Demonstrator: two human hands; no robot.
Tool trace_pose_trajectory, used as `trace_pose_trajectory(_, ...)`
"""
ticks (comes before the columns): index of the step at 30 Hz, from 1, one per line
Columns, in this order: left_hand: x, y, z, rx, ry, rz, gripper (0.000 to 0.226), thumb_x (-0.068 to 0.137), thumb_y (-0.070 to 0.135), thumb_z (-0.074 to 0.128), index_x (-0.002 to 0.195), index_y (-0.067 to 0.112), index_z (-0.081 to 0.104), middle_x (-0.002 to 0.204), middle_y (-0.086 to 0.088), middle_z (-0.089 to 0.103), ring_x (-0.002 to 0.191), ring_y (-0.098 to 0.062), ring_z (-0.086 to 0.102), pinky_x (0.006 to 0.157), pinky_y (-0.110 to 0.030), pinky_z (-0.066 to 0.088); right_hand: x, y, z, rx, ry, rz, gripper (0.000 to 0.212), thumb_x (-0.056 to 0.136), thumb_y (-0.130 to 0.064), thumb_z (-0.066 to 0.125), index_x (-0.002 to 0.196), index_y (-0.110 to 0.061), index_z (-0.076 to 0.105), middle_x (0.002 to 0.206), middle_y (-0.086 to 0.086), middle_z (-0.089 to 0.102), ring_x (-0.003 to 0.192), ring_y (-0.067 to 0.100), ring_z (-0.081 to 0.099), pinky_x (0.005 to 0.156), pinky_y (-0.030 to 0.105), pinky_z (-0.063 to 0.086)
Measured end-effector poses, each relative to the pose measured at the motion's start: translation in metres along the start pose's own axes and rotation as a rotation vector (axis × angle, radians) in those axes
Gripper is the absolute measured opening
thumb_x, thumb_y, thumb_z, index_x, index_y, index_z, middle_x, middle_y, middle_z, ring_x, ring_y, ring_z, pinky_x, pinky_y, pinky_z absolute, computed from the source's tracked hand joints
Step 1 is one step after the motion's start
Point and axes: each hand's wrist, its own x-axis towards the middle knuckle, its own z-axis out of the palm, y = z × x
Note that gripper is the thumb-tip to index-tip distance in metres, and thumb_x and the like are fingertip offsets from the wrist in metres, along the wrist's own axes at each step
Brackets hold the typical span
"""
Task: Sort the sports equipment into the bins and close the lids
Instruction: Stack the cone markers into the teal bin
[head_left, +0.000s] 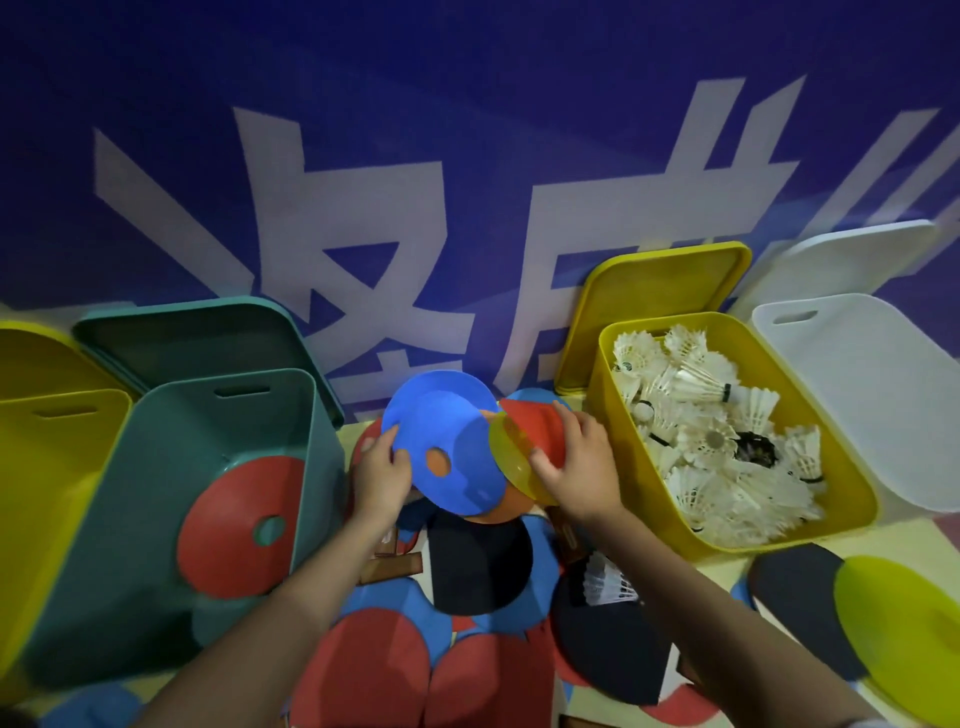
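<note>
Shuttlecocks: binned, yellow bin, right.
Cones: left hand and right hand pinch blue cone, red cone, centre; one in green bin.
Remaining: paddles below; lids open.

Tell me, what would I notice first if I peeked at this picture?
Probably the two hands in the middle: the left hand holds a big blue disc cone, while the right hand grips a stack of red and yellow disc cones. To the right, a yellow bin is heaped with white shuttlecocks. To the left, a teal bin holds one red disc cone.
</note>
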Motion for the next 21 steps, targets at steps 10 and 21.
trace_pose_trajectory(10,-0.036,0.023,-0.069,-0.098,0.130,0.150,0.057,0.089,-0.003,0.035,0.142,0.018,0.044,0.139,-0.005,0.050,0.119,-0.016,0.050,0.091,-0.027,0.041,0.020,-0.027,-0.043,-0.383,-0.034,-0.150,0.037,0.097,-0.028,0.043,0.132,-0.019,0.050,0.125,0.004,0.062,0.094,0.028,0.066,0.069,0.034,0.051)
trace_pose_trajectory(21,-0.049,0.011,-0.153,-0.315,0.218,0.183,0.048,0.095,0.001,0.040,0.141,0.013,0.044,0.139,-0.001,0.050,0.126,-0.016,0.048,0.105,-0.039,0.042,0.001,-0.106,-0.050,0.111,0.248,-0.201,0.029,0.093,-0.025,0.048,0.114,-0.015,0.064,0.102,0.004,0.071,0.090,0.025,0.066,0.072,0.034,0.052)
